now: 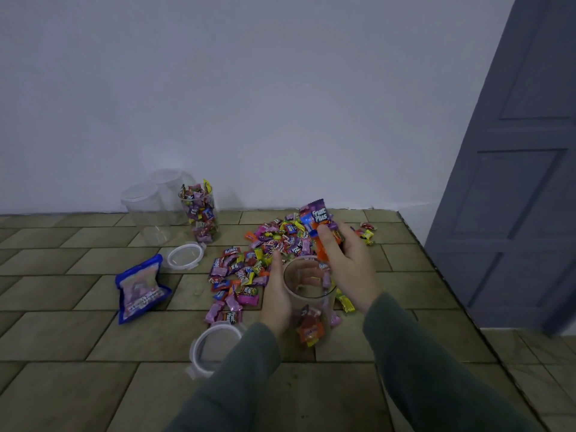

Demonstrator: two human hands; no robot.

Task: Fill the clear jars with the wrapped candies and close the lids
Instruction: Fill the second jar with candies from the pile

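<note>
Left hand (276, 299) wraps around a nearly empty clear jar (310, 302) while the right hand (346, 260) grips a fistful of wrapped candies (318, 221) beside its mouth; releasing them inside looks next.

The brown tiled floor (93, 338) holds a pile of candies (268, 254), four jars, two lids, and a blue bag (140, 289).

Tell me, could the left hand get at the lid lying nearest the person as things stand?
Probably not right away: the left hand grips the jar. The lid lies uncovered beside its sleeve.
</note>
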